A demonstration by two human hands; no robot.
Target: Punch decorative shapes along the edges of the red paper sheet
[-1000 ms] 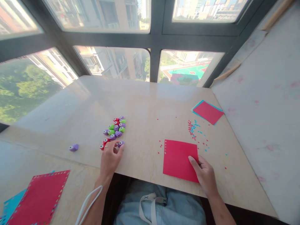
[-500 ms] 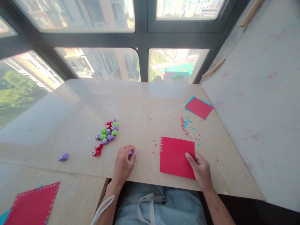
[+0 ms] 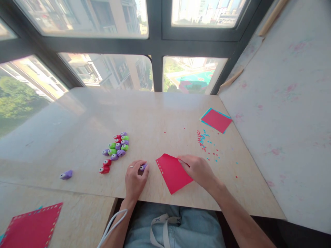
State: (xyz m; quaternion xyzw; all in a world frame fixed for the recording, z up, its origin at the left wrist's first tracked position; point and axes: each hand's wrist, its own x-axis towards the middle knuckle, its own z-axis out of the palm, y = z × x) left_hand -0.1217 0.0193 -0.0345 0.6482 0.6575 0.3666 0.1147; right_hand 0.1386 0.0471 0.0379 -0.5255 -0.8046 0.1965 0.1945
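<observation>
My left hand [image 3: 136, 181] rests on the table with its fingers curled round a small purple paper punch [image 3: 143, 167]. To the right of it, my right hand [image 3: 200, 169] pinches the upper right edge of a red sheet of paper [image 3: 172, 174]. That sheet is turned at an angle and tilted off the table on the right. A short row of punched holes runs along its left edge. The punch and the sheet are apart.
Several red, green and purple punches [image 3: 118, 146] stand grouped on the left, with one purple punch [image 3: 66, 175] farther out. Red and cyan paper bits [image 3: 203, 138] are scattered at right, below a stack of coloured paper [image 3: 216, 120]. A red sheet with punched edges [image 3: 33, 227] lies lower left.
My right hand has moved left and up to another edge of the red sheet, turning the sheet and shifting it toward the left hand. The left hand stays on the punch.
</observation>
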